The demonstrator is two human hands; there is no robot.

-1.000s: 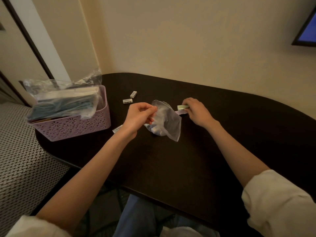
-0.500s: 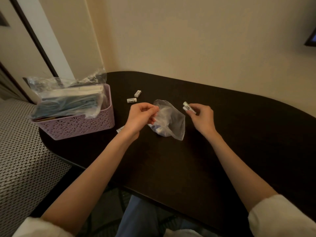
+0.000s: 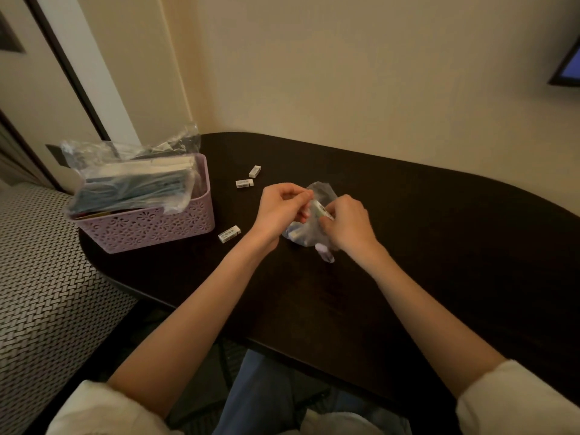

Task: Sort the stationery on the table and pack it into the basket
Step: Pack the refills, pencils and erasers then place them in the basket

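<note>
My left hand (image 3: 280, 208) pinches the top edge of a small clear plastic bag (image 3: 306, 233) at the middle of the dark table (image 3: 439, 246). My right hand (image 3: 348, 224) grips a small white eraser (image 3: 321, 210) at the mouth of that bag. The bag holds a few small items that I cannot make out. Three more white erasers lie loose on the table: one (image 3: 255, 171) and another (image 3: 244, 183) beyond my left hand, a third (image 3: 229, 234) near my left wrist. The lilac basket (image 3: 147, 227) stands at the table's left end.
The basket is filled with packets in clear plastic (image 3: 131, 180) that stick out above its rim. A woven-patterned seat (image 3: 40, 293) lies left of the table. The wall runs close behind the table, with a dark screen (image 3: 568, 67) at the upper right.
My right hand picked the eraser off the table on the right and brought it left to the bag's mouth. My left hand kept its hold on the bag.
</note>
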